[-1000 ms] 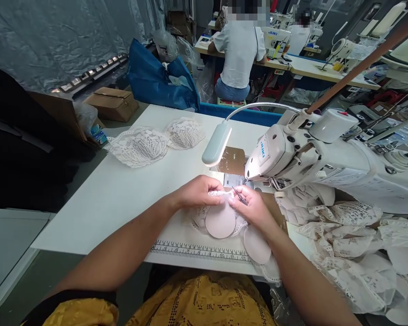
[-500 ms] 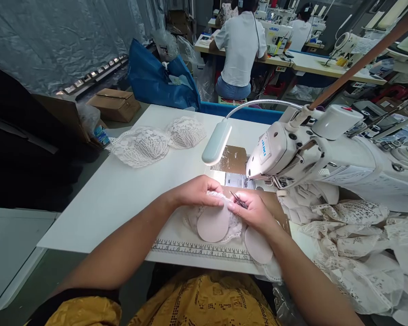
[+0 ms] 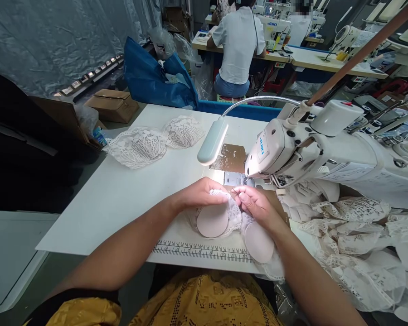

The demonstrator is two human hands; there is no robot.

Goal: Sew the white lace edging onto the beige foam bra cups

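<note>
My left hand (image 3: 209, 192) is closed, pinching the upper edge of a white lace bra (image 3: 236, 217) over the table's front part. One smooth round cup (image 3: 212, 221) hangs below those fingers, and a second cup (image 3: 259, 243) lies under my right wrist. My right hand (image 3: 253, 202) is closed close to the lace edge, its fingertips pinched together near my left fingers. Only a thin dark tip shows at its fingers; the rest of the thread snips is hidden in the hand.
A sewing machine (image 3: 275, 149) stands just beyond my right hand, with a lamp (image 3: 212, 142) over its needle plate. Piled lace pieces (image 3: 357, 240) lie at right. Another lace bra (image 3: 139, 147) rests at back left. A printed ruler (image 3: 204, 252) runs along the front edge. A co-worker (image 3: 240, 47) sits ahead.
My right hand has turned and its fingertips have risen towards the lace edge. The snips, plainly visible before, are now mostly hidden. My left hand has barely shifted.
</note>
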